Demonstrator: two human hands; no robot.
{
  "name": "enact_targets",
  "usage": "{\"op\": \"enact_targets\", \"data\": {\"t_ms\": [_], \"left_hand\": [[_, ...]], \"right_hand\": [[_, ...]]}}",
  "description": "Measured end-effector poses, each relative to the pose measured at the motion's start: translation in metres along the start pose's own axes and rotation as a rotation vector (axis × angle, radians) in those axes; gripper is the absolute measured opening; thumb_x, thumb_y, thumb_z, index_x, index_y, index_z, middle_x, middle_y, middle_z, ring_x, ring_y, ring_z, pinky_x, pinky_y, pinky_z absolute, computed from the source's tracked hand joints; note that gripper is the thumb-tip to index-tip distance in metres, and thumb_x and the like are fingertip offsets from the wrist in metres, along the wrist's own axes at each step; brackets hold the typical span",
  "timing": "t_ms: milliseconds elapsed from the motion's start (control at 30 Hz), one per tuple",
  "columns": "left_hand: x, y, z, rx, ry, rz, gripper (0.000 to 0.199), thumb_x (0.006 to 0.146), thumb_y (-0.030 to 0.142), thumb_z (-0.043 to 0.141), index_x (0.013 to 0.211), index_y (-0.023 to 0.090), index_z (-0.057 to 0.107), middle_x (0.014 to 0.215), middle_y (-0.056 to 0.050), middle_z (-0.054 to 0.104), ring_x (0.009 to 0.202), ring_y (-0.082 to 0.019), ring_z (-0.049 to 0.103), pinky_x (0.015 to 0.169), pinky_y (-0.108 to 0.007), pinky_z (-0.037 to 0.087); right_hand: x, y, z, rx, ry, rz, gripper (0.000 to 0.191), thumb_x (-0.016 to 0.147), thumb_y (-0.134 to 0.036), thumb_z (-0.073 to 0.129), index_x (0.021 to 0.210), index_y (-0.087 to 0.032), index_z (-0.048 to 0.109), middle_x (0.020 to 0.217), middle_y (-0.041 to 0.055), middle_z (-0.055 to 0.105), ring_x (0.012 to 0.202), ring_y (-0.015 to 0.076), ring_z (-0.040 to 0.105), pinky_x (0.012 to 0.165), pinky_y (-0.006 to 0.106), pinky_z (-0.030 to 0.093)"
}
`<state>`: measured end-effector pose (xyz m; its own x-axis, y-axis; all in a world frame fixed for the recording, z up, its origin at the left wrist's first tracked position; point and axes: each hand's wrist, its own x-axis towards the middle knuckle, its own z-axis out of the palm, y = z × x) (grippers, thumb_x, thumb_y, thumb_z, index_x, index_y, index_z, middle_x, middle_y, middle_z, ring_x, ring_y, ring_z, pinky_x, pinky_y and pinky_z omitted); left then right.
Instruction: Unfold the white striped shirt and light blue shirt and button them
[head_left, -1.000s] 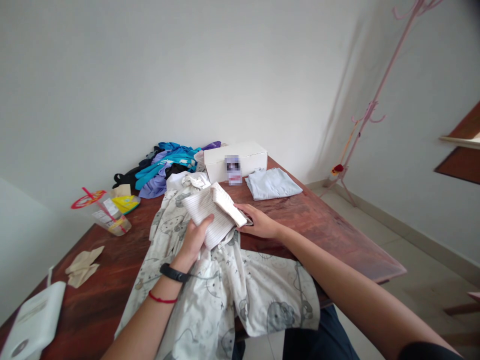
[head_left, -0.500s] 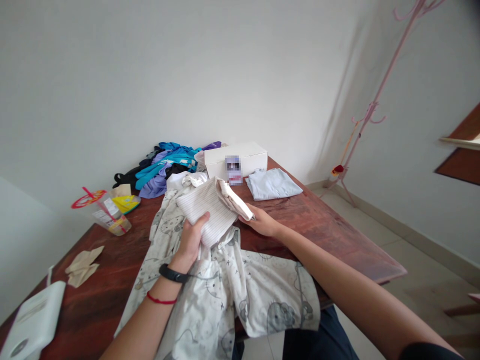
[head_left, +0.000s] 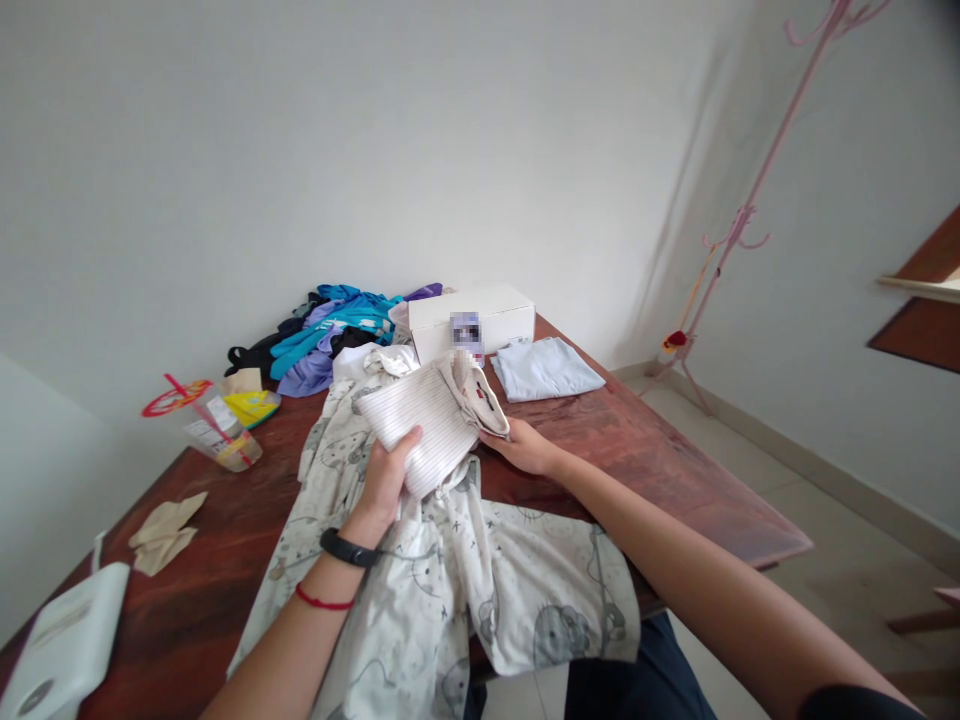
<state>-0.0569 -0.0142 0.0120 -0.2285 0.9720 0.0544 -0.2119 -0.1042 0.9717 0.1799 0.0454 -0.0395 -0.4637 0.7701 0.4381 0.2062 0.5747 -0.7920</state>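
The folded striped shirt (head_left: 424,420) is held over the printed garment (head_left: 551,590), its collar pointing toward two o'clock; folded almost square, it shows no clear long axis. The left hand (head_left: 384,482) is clamped on its seven-o'clock edge, thumb on top, the shirt lying toward one o'clock. The right hand (head_left: 523,447) touches the collar end, the shirt toward ten o'clock; whether it pinches, I cannot tell.

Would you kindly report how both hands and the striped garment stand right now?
Left hand gripping the folded striped garment. Right hand holding its collar end. Patterned clothing spread below, covering part of the table.
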Motion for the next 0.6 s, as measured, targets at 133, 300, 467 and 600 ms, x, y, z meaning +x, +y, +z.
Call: {"op": "enact_targets", "data": {"t_ms": [133,300,467,600], "left_hand": [[-0.0005,-0.0008,0.0001,0.021,0.0,0.001,0.053,0.073,0.033,0.084,0.12,0.015,0.069,0.118,-0.01,0.075,0.109,-0.027,0.07,0.095,-0.036,0.056],[-0.0011,-0.0004,0.0006,0.027,0.009,0.0,0.054,0.071,0.033,0.085,0.119,0.015,0.069,0.118,-0.01,0.075,0.109,-0.028,0.071,0.096,-0.038,0.056],[-0.0015,0.001,0.0009,0.038,0.016,-0.003,0.053,0.07,0.033,0.085,0.118,0.015,0.07,0.115,-0.009,0.076,0.108,-0.028,0.071,0.098,-0.039,0.055],[-0.0011,0.0009,0.0013,0.041,0.021,-0.012,0.053,0.069,0.035,0.085,0.116,0.014,0.07,0.114,-0.01,0.076,0.108,-0.029,0.07,0.096,-0.039,0.056]], "right_hand": [[0.0001,-0.0019,0.0002,-0.008,-0.002,-0.009,0.046,0.1,-0.052,0.053,0.134,-0.024,0.065,0.135,0.0049,0.068,0.126,0.0289,0.062,0.116,0.052,0.042],[-0.0001,-0.0008,0.0004,-0.009,0.004,-0.004,0.048,0.099,-0.053,0.054,0.135,-0.024,0.065,0.136,0.0048,0.067,0.128,0.0296,0.06,0.117,0.053,0.041],[0.0,0.0021,0.0003,-0.021,-0.003,0.001,0.047,0.099,-0.053,0.053,0.135,-0.025,0.065,0.137,0.0037,0.067,0.128,0.029,0.061,0.117,0.051,0.042],[-0.0002,0.0031,0.0006,-0.021,0.002,0.009,0.048,0.099,-0.053,0.054,0.135,-0.025,0.065,0.137,0.0045,0.067,0.128,0.03,0.061,0.117,0.052,0.042]]}}
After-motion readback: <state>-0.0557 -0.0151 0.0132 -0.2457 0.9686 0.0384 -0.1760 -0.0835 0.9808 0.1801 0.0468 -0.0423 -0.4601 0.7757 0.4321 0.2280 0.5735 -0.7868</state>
